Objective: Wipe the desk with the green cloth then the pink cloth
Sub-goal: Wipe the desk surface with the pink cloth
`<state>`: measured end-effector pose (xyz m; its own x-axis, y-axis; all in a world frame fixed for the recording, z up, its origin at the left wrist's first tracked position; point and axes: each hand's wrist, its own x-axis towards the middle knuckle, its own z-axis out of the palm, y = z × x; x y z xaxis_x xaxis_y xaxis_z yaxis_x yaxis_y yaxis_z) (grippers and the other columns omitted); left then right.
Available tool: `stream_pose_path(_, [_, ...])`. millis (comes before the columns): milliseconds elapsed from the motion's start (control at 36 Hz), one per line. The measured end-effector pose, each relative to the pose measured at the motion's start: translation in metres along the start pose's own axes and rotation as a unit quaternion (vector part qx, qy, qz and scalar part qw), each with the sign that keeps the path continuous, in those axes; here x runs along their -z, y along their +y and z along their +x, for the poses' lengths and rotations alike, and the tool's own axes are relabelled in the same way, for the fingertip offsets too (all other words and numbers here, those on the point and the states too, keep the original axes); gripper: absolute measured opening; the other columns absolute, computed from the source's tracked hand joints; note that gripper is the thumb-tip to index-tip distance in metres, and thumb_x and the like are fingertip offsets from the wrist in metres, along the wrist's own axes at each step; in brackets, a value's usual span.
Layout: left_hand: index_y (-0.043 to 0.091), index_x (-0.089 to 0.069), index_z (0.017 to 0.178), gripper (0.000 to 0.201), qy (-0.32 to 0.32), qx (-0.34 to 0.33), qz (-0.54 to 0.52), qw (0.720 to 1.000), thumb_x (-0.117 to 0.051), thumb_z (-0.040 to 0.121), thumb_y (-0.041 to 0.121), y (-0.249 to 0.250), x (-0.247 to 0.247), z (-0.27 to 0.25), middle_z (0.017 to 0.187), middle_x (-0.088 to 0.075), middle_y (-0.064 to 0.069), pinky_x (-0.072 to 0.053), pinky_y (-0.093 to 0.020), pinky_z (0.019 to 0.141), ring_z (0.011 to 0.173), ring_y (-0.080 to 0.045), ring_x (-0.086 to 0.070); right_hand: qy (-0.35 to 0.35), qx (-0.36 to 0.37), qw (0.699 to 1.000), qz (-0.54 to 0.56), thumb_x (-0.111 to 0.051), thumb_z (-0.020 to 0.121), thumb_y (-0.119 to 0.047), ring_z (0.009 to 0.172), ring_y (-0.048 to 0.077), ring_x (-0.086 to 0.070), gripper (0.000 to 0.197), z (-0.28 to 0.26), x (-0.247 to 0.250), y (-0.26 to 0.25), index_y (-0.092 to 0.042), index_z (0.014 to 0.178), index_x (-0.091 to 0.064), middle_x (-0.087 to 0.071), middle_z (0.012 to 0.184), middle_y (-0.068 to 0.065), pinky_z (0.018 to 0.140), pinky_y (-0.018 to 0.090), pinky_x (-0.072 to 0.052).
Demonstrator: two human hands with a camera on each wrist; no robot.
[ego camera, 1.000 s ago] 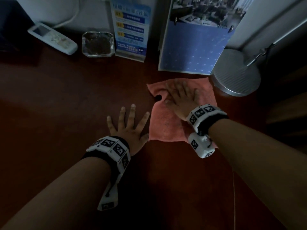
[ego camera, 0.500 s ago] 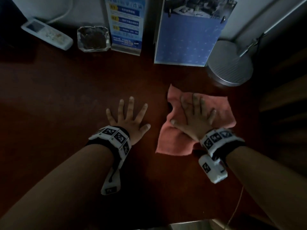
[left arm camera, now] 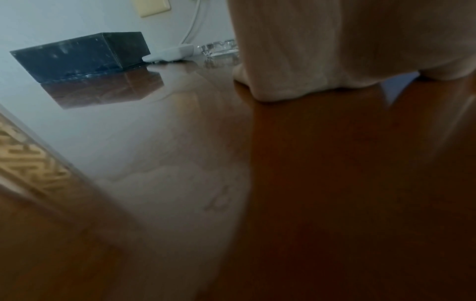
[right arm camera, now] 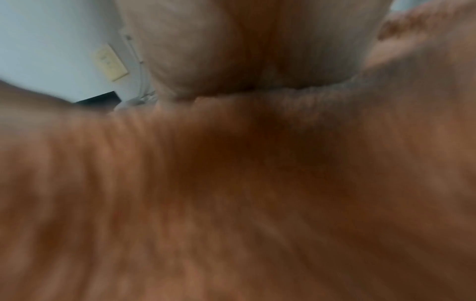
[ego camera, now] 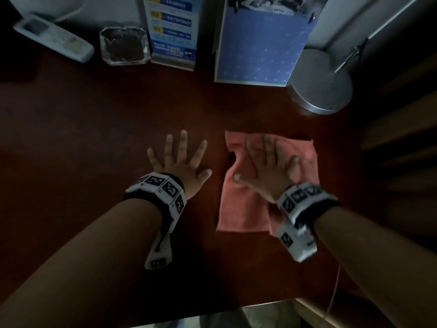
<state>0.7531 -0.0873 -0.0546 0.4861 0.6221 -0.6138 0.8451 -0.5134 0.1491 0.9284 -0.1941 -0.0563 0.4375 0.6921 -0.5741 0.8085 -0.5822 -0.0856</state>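
Observation:
A pink cloth (ego camera: 243, 204) lies spread on the dark wooden desk (ego camera: 82, 143), right of centre. My right hand (ego camera: 267, 162) presses flat on it with straight, spread fingers. In the right wrist view the pink cloth (right arm camera: 231, 203) fills the frame, blurred, under my palm (right arm camera: 244, 51). My left hand (ego camera: 179, 157) rests flat on the bare desk just left of the cloth, fingers spread, holding nothing. The left wrist view shows that palm (left arm camera: 335, 51) down on the glossy desk (left arm camera: 335, 183). No green cloth is in view.
Along the back edge stand a white remote (ego camera: 53, 39), a glass ashtray (ego camera: 124, 46), a blue leaflet stand (ego camera: 173, 31), a blue calendar (ego camera: 260, 43) and a round metal lamp base (ego camera: 321, 84). A dark box (left arm camera: 82, 55) sits far left. The desk's near edge (ego camera: 212, 311) is close.
My right hand has slid the pink cloth from near the calendar back toward me and to the right, then slightly left. The left hand has stayed flat in place.

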Motion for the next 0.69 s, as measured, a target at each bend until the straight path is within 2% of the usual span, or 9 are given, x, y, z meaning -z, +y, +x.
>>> stream_pose_path(83, [0.047,0.023,0.141,0.065,0.012,0.0,0.0,1.0,-0.018,0.093,0.064,0.001,-0.001,0.0,0.149,0.039,0.002,0.013,-0.065,0.105,0.138,-0.029,0.031,0.027,-0.012,1.0,0.008,-0.038,0.082,-0.074,0.143,0.026,0.024,0.086,0.035,0.025,-0.004,-0.049,0.143,0.016,0.028,0.155,-0.004,0.108,0.066,0.008])
stream_pose_path(167, [0.047,0.023,0.141,0.066,0.022,0.0,0.002,1.0,-0.019,0.093,0.063,0.001,-0.003,0.001,0.149,0.038,0.002,0.012,-0.065,0.105,0.139,-0.029,0.03,0.038,-0.016,0.999,-0.001,-0.034,0.081,-0.077,0.144,0.026,0.021,0.085,0.062,0.046,-0.007,-0.048,0.144,0.016,0.025,0.156,-0.005,0.108,0.068,0.005])
stream_pose_path(278, [0.049,0.022,0.14,0.066,0.03,-0.001,0.0,1.0,-0.019,0.092,0.065,0.001,-0.006,0.002,0.15,0.037,0.003,0.012,-0.065,0.106,0.139,-0.028,0.03,0.028,-0.02,0.999,0.004,-0.03,0.08,-0.08,0.143,0.027,0.024,0.087,0.074,0.055,-0.007,-0.047,0.144,0.017,0.029,0.155,-0.005,0.108,0.068,0.007])
stream_pose_path(444, [0.048,0.021,0.141,0.063,0.05,0.0,-0.004,0.999,-0.019,0.094,0.061,0.004,-0.008,0.001,0.151,0.035,0.003,0.012,-0.064,0.106,0.14,-0.028,0.028,0.055,-0.009,0.998,0.008,-0.031,0.083,-0.076,0.143,0.024,0.025,0.081,0.044,0.031,-0.003,-0.048,0.144,0.016,0.029,0.155,-0.005,0.108,0.066,0.01])
stream_pose_path(555, [0.047,0.019,0.142,0.058,0.071,0.021,0.002,0.997,-0.015,0.096,0.057,0.011,-0.009,-0.002,0.152,0.032,0.002,0.011,-0.063,0.107,0.141,-0.027,0.026,0.071,0.0,0.997,-0.023,-0.025,0.082,-0.078,0.142,0.026,0.025,0.079,0.011,0.003,0.002,-0.051,0.143,0.017,0.03,0.155,-0.004,0.107,0.067,0.011])
stream_pose_path(639, [0.042,0.017,0.145,0.058,0.09,0.025,0.046,0.995,-0.012,0.097,0.054,0.014,-0.009,-0.008,0.154,0.027,-0.002,0.012,-0.065,0.106,0.142,-0.029,0.023,0.07,0.012,0.997,-0.028,-0.024,0.081,-0.078,0.142,0.027,0.025,0.079,-0.016,-0.019,0.004,-0.052,0.142,0.019,0.031,0.154,-0.003,0.107,0.068,0.01])
stream_pose_path(694, [0.038,0.012,0.147,0.057,0.124,0.014,0.072,0.99,-0.013,0.098,0.051,0.017,-0.01,-0.013,0.156,0.023,-0.004,0.013,-0.066,0.105,0.143,-0.029,0.021,0.072,0.021,0.997,-0.03,-0.024,0.079,-0.078,0.142,0.028,0.026,0.079,-0.036,-0.034,0.006,-0.054,0.137,0.026,0.033,0.153,-0.003,0.107,0.069,0.009])
